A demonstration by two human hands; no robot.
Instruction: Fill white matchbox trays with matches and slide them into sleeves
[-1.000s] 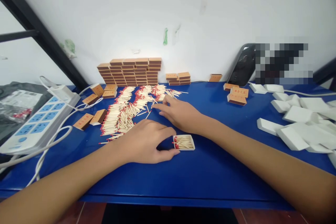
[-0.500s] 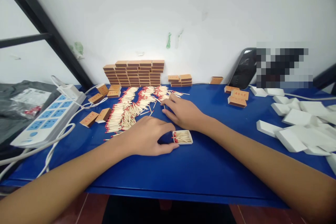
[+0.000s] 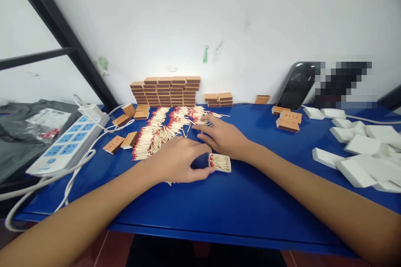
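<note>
A small white matchbox tray point(image 3: 219, 162) half filled with red-tipped matches lies on the blue table point(image 3: 219, 204). My left hand point(image 3: 178, 160) rests palm down beside it, thumb and forefinger closed on the tray's left end. My right hand point(image 3: 221, 135) lies just behind the tray, fingers stretched toward the edge of a big heap of loose matches point(image 3: 163, 129), fingertips touching a few of them. Whether any match is pinched I cannot make out.
A wall of stacked brown matchboxes point(image 3: 166, 90) stands at the back, with more brown boxes point(image 3: 287, 120) scattered around. White empty trays point(image 3: 360, 150) pile up at the right. A white power strip point(image 3: 67, 144) with cables lies at the left. A black device point(image 3: 297, 85) leans on the wall.
My right hand has drawn back a little from the match heap toward the tray. My left hand has stayed at the tray. The view has shifted slightly.
</note>
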